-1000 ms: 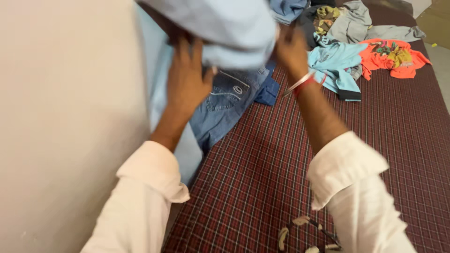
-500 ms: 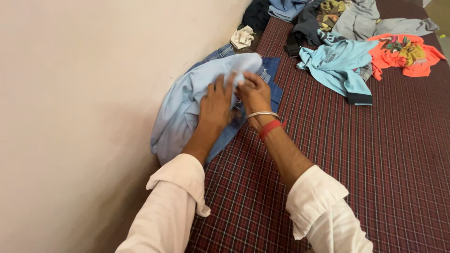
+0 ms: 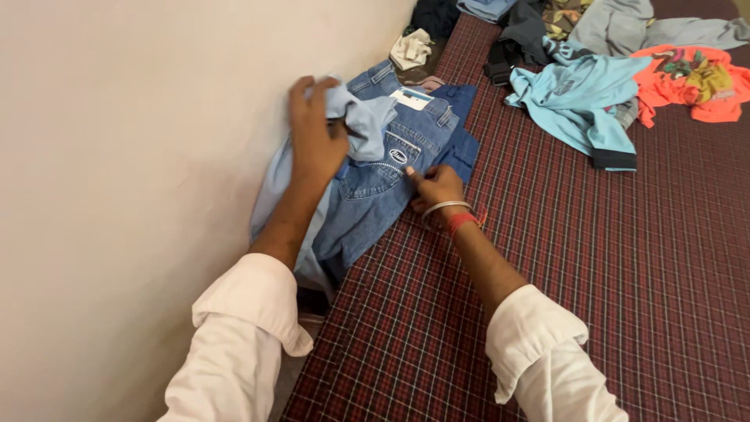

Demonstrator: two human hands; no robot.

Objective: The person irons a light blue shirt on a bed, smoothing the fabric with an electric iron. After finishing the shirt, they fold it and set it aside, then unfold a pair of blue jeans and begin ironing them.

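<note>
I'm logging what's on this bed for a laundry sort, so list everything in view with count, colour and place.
light blue garment: one, pale blue, bunched against the wall, gripped by the left hand
jeans: one pair, mid blue denim, flat beside the wall under that garment
dark blue cloth: one, navy, under the jeans' right edge
checked bedcover: one, maroon with pale lines, over the whole bed
turquoise shirt: one, dark cuff, upper right
orange shirt: one, far right
grey garment: one, top right
cream cloth: one, crumpled, by the wall at top
wall: one, beige, left
left hand: white sleeve, clutching the light blue garment
right hand: metal bangle and red thread, fingertips on the jeans
</note>
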